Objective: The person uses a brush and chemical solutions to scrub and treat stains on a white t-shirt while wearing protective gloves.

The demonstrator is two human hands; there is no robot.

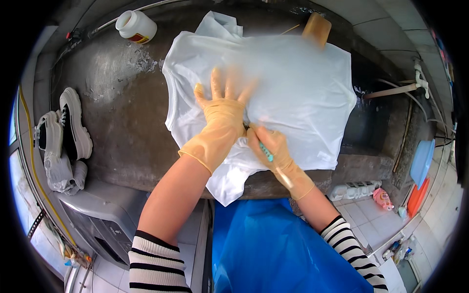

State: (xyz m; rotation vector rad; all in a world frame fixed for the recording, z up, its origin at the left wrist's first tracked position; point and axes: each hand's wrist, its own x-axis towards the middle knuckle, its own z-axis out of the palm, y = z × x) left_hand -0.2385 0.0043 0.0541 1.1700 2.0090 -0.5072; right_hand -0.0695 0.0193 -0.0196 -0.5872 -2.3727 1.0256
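A white garment (293,84), wet and slightly wrinkled, lies spread over a dark stone-like counter (124,146). My left hand (223,106), in a translucent yellowish rubber glove, presses flat on the garment with its fingers apart. In my right hand (269,143), gloved alike, is a slim tool, probably a brush, with a teal and white handle (266,151). Its working end sits at the cloth just beside my left wrist and is mostly hidden by my fingers. Haze blurs the cloth beyond my left fingertips.
A white plastic jar (137,27) stands open at the back left. An amber-brown block (317,30) rests by the garment's far edge. Black-and-white shoes (75,124) are at the left. A tap (419,82) overhangs a dark basin at right; a blue tub (422,163) stands beyond.
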